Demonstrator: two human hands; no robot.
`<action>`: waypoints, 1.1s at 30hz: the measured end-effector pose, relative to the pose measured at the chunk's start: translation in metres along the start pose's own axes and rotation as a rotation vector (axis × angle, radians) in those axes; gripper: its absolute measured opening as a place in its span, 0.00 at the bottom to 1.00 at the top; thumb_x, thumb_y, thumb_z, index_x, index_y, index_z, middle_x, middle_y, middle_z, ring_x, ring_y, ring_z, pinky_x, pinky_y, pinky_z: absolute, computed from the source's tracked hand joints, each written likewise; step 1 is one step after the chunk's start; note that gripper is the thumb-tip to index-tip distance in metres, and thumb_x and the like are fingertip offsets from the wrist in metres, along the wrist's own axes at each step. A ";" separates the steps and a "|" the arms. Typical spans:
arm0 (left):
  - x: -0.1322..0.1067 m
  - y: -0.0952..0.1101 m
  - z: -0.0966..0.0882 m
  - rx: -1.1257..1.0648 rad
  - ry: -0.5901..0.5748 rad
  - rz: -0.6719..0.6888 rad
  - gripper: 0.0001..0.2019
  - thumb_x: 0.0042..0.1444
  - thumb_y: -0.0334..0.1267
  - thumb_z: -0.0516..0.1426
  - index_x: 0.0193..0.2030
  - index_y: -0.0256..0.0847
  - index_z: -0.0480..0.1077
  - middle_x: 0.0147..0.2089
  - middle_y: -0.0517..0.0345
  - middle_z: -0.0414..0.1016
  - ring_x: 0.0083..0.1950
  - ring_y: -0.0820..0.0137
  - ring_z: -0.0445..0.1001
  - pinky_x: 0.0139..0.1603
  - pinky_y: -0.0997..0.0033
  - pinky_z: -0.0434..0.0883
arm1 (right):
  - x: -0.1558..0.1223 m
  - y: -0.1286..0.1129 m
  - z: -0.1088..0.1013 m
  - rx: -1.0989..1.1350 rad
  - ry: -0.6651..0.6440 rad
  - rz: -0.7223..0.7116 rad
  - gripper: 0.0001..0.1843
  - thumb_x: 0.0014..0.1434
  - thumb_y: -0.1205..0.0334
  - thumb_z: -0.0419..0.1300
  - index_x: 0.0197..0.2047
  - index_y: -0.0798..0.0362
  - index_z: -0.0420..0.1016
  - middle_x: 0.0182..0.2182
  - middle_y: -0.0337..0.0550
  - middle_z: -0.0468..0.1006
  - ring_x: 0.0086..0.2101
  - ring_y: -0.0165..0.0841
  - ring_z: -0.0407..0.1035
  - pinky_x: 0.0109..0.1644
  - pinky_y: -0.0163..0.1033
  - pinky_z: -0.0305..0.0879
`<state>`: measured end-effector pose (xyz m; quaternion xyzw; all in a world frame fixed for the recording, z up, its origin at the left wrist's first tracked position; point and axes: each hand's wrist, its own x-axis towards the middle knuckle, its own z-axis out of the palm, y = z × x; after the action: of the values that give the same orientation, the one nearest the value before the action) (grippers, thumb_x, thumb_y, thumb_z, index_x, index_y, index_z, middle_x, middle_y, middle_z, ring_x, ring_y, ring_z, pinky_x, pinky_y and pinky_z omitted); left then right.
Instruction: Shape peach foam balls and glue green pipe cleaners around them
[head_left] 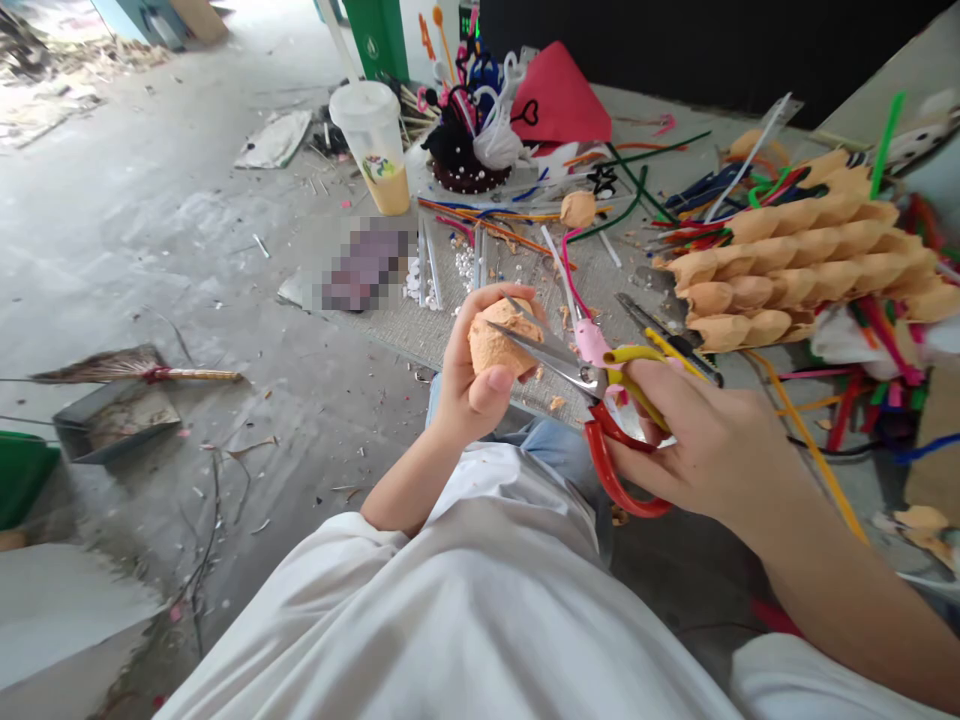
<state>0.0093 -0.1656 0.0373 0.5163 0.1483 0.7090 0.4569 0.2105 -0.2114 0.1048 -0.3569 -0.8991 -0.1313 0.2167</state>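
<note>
In my left hand point(476, 375) sits a rough orange cup-shaped piece point(495, 345), apparently cut from a moulded tray, with my fingers wrapped round it. My right hand point(690, 430) grips a pair of scissors point(585, 375), one handle red and the other yellow. The blades are parted, and their tips lie at the upper edge of the orange piece. Just beyond the scissors lies a pink item point(591, 340) with a pink stem. Another orange cup piece point(578, 209) rests farther back on the table.
Orange moulded trays point(810, 265) are stacked at the right among coloured pipe cleaners. A lidded drink cup point(375, 150) stands at the back left, near white beads point(469, 265). A utility knife point(667, 335) lies beside the trays. On the floor are a dustpan point(112, 420) and broom.
</note>
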 end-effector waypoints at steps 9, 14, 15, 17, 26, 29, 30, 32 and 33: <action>-0.002 0.002 -0.002 0.037 -0.025 0.033 0.27 0.59 0.61 0.60 0.56 0.43 0.73 0.40 0.56 0.73 0.26 0.82 0.66 0.19 0.85 0.65 | -0.003 0.002 0.000 -0.122 0.079 -0.084 0.16 0.72 0.53 0.53 0.41 0.58 0.71 0.22 0.37 0.73 0.21 0.29 0.68 0.25 0.36 0.58; -0.003 0.004 -0.001 0.006 -0.060 0.031 0.27 0.59 0.59 0.60 0.56 0.42 0.73 0.40 0.55 0.73 0.27 0.81 0.66 0.20 0.84 0.64 | -0.006 0.005 -0.004 -0.198 0.092 -0.124 0.18 0.72 0.52 0.53 0.37 0.58 0.72 0.22 0.40 0.75 0.19 0.28 0.68 0.25 0.37 0.57; -0.003 0.004 -0.002 -0.005 -0.069 0.029 0.27 0.59 0.59 0.60 0.56 0.42 0.73 0.40 0.55 0.73 0.27 0.81 0.66 0.20 0.84 0.64 | -0.006 0.006 -0.006 -0.205 0.090 -0.128 0.18 0.72 0.52 0.54 0.37 0.58 0.72 0.22 0.40 0.75 0.19 0.28 0.68 0.25 0.38 0.58; -0.004 0.003 -0.004 -0.015 -0.086 0.011 0.27 0.58 0.59 0.60 0.57 0.42 0.73 0.39 0.55 0.72 0.27 0.80 0.66 0.20 0.83 0.63 | -0.008 0.007 -0.009 -0.214 0.061 -0.113 0.16 0.70 0.53 0.56 0.36 0.56 0.72 0.22 0.40 0.76 0.19 0.28 0.68 0.26 0.38 0.58; -0.007 0.015 -0.016 0.219 -0.193 -0.111 0.33 0.52 0.65 0.63 0.56 0.44 0.71 0.40 0.55 0.74 0.33 0.73 0.72 0.32 0.73 0.72 | -0.005 0.004 -0.016 -0.237 -0.021 0.047 0.21 0.64 0.42 0.56 0.39 0.54 0.70 0.26 0.45 0.76 0.23 0.36 0.70 0.26 0.41 0.49; -0.002 0.024 -0.015 0.283 -0.224 -0.094 0.30 0.54 0.63 0.64 0.54 0.43 0.72 0.38 0.56 0.74 0.33 0.73 0.71 0.30 0.75 0.71 | -0.005 0.005 -0.018 -0.250 -0.069 0.046 0.20 0.65 0.45 0.55 0.39 0.55 0.71 0.25 0.46 0.76 0.22 0.36 0.70 0.25 0.41 0.48; 0.000 0.026 -0.015 0.297 -0.242 -0.090 0.29 0.54 0.62 0.64 0.54 0.43 0.72 0.37 0.57 0.74 0.32 0.74 0.71 0.30 0.75 0.70 | -0.006 0.007 -0.019 -0.250 -0.081 0.031 0.20 0.65 0.45 0.55 0.40 0.56 0.72 0.26 0.47 0.77 0.21 0.36 0.70 0.25 0.40 0.49; 0.002 0.030 -0.014 0.308 -0.262 -0.091 0.27 0.56 0.60 0.64 0.54 0.43 0.72 0.36 0.57 0.73 0.32 0.74 0.71 0.29 0.76 0.70 | -0.007 0.009 -0.020 -0.248 -0.078 -0.008 0.21 0.66 0.45 0.54 0.41 0.57 0.73 0.27 0.48 0.78 0.21 0.36 0.70 0.25 0.40 0.50; 0.003 0.030 -0.015 0.304 -0.264 -0.092 0.26 0.56 0.59 0.64 0.54 0.43 0.73 0.36 0.57 0.73 0.32 0.74 0.71 0.29 0.77 0.70 | -0.007 0.010 -0.020 -0.249 -0.069 -0.029 0.21 0.67 0.45 0.55 0.41 0.57 0.73 0.27 0.47 0.78 0.21 0.36 0.70 0.25 0.40 0.51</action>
<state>-0.0186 -0.1762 0.0535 0.6604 0.2156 0.5829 0.4213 0.2282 -0.2158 0.1196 -0.3725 -0.8877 -0.2327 0.1379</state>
